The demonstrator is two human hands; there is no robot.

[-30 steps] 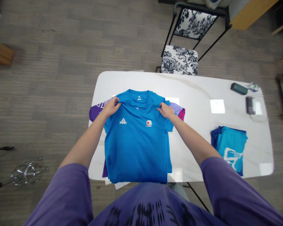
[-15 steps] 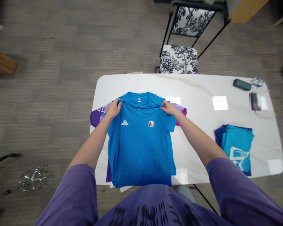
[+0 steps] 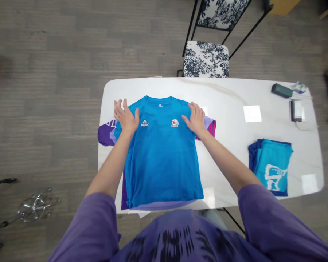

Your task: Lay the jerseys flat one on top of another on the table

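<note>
A blue T-shirt (image 3: 164, 160) lies face up and spread out, its collar toward the table's far edge. Beneath it, a purple shirt (image 3: 106, 135) shows at both sides and along the bottom hem. My left hand (image 3: 127, 117) is over the blue shirt's left shoulder, fingers spread. On the opposite shoulder, my right hand (image 3: 195, 117) rests with its fingers stretched out and thumb apart. Neither hand grips the fabric.
The white table (image 3: 226, 145) carries a folded stack of blue shirts (image 3: 274, 165) on the right. A dark green case (image 3: 282, 90) and a blurred device (image 3: 296, 110) lie at the far right corner. A patterned chair (image 3: 206, 60) stands beyond the table.
Both hands have let go of the blue shirt's shoulders and opened. The shirt has shifted toward the far edge and lies flatter, uncovering the purple shirt's lower hem.
</note>
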